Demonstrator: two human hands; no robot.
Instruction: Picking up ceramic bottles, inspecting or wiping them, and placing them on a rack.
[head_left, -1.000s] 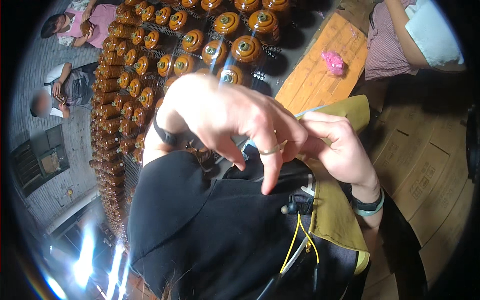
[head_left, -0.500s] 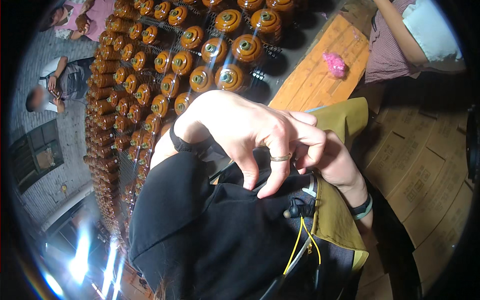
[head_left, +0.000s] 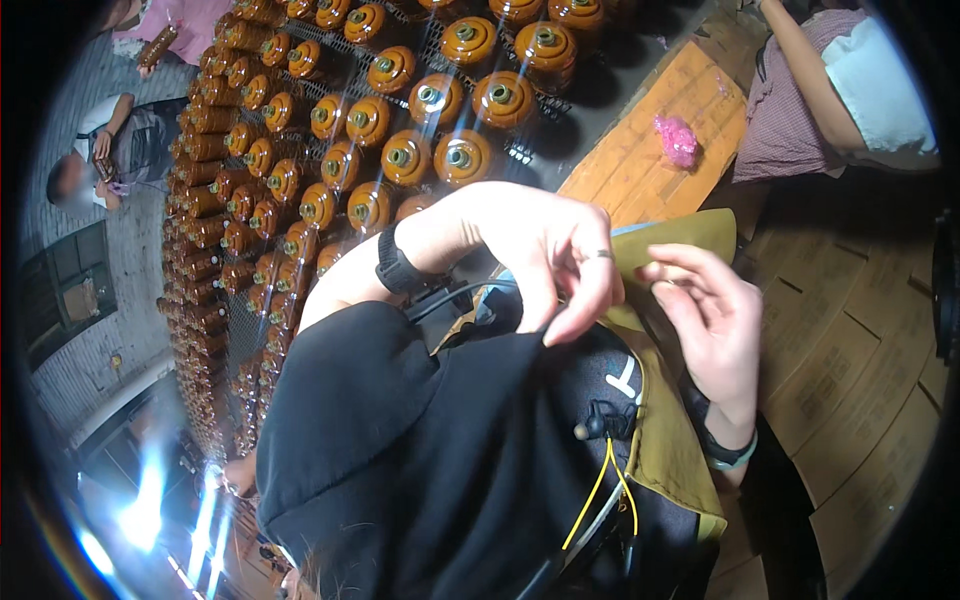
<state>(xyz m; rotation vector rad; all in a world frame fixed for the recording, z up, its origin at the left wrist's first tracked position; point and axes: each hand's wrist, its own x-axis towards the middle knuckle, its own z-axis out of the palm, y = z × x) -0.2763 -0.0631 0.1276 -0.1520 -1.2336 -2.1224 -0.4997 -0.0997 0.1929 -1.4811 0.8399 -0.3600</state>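
Note:
My left hand [head_left: 560,255], with a black band on its wrist, pinches the edge of the black garment [head_left: 470,420] on my body between thumb and forefinger. A ring shows on one finger. Behind that hand runs a thin black cable [head_left: 462,296]. My right hand [head_left: 718,325] is raised beside the mustard-coloured cloth [head_left: 668,450], apart from the garment. Its thumb and fingertips are drawn together; whatever they hold, if anything, is too small to make out. Below the hands, a small black clip-like piece [head_left: 605,420] with yellow cords [head_left: 592,490] hangs on grey fabric.
Brown glazed round pieces [head_left: 440,100] with metal tops stand in rows on wire mesh. A pink crumpled bundle [head_left: 677,142] lies on an orange wooden plank [head_left: 640,135]. Flattened cardboard [head_left: 850,400] covers the right side. Other people [head_left: 100,150] are at far left and upper right.
My right hand has come away from the left hand and the garment, moving up and right. The left hand has shifted slightly right and up, drawing the black fabric's edge with it.

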